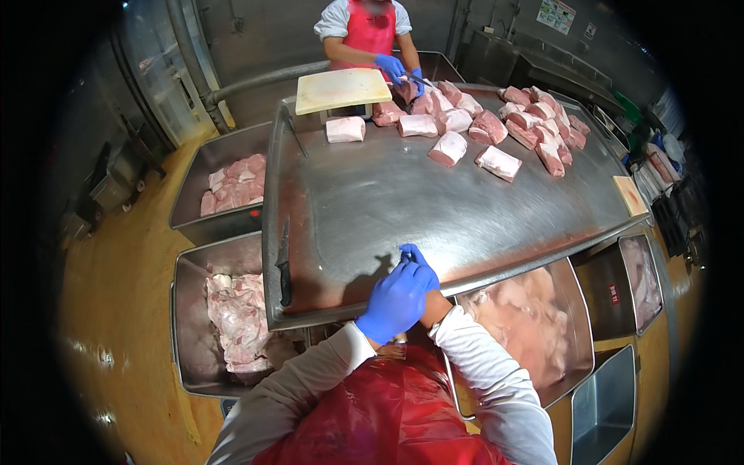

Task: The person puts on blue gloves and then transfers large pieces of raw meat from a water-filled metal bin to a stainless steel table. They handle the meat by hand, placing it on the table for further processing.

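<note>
Both my hands wear blue gloves and meet at the near edge of a stainless steel table (pixel 360 203). My left hand (pixel 392 305) lies over the fingers of my right hand (pixel 421 270), its own fingertips hidden between them; it seems to pinch the glove there. Left of them on the table lies a knife with a black handle (pixel 285 282), its blade pointing away from me. Farther off lie several blocks of raw meat with pale fat, among them one nearer block (pixel 499 163) and a heap at the right (pixel 543 122).
A co-worker (pixel 372 35) in a red apron holds a knife and meat across the table, beside a white cutting board (pixel 343 90). Metal tubs with meat stand at the left (pixel 218 136) (pixel 177 325); a tub of pale pieces (pixel 587 325) stands near right. A small board (pixel 629 196) lies on the right edge.
</note>
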`<state>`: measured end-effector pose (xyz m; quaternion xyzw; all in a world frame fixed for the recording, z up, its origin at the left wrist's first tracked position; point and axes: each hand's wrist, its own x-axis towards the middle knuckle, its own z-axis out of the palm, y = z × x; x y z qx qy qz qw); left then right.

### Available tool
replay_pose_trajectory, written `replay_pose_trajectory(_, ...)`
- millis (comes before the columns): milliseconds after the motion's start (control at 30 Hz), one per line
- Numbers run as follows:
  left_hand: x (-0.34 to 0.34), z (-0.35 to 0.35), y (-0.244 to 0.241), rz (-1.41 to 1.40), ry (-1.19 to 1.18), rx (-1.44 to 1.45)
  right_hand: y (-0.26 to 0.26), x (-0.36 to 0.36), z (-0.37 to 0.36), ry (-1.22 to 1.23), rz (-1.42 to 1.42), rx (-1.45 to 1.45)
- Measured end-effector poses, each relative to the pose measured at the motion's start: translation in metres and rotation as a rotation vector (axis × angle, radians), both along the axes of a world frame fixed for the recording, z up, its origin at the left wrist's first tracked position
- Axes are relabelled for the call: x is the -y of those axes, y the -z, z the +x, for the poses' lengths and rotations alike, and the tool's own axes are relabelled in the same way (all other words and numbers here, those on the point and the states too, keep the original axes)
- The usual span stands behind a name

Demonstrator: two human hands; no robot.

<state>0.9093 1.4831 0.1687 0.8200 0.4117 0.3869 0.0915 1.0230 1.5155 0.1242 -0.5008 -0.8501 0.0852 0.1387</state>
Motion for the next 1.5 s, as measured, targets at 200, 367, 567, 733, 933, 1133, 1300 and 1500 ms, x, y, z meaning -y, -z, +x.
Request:
replay_pose_trajectory(200, 0.004, -0.004, -0.020, -0.030, 0.040, -0.253, -0.008, 0.022, 0.013, -0.412, 0.173, -0.120)
replay_pose_trajectory(367, -0.018, -0.047, -0.064, -0.560, 0.384, 0.160, -0.026, 0.029, 0.009, -0.611, 0.049, -0.139)
replay_pose_trajectory(567, -0.041, -0.122, -0.059, -0.730, 0.268, 0.128, -0.066, 0.044, 0.010, -0.803, 0.120, -0.145)
replay_pose_trajectory(733, -0.027, -0.117, -0.059, -0.989, 0.249, 0.175, -0.077, 0.040, 0.011, -0.924, 0.091, -0.082)
replay_pose_trajectory(933, -0.024, -0.101, -0.065, -0.987, 0.166, 0.267, -0.110, 0.029, 0.005, -1.097, -0.042, -0.225)
replay_pose_trajectory(1133, -0.014, -0.095, -0.036, -0.965, 0.052, 0.947, -0.089, 0.033, 0.009, -0.759, -0.407, -0.966)
replay_pose_trajectory(1300, 0.023, -0.049, -0.038, -0.675, -0.189, 0.866, -0.098, 0.028, -0.027, -0.454, -0.333, -1.928)
replay_pose_trajectory(1500, 0.025, -0.037, -0.059, -0.552, -0.216, 0.784, -0.099, 0.036, -0.044, -0.437, -0.035, -1.838)
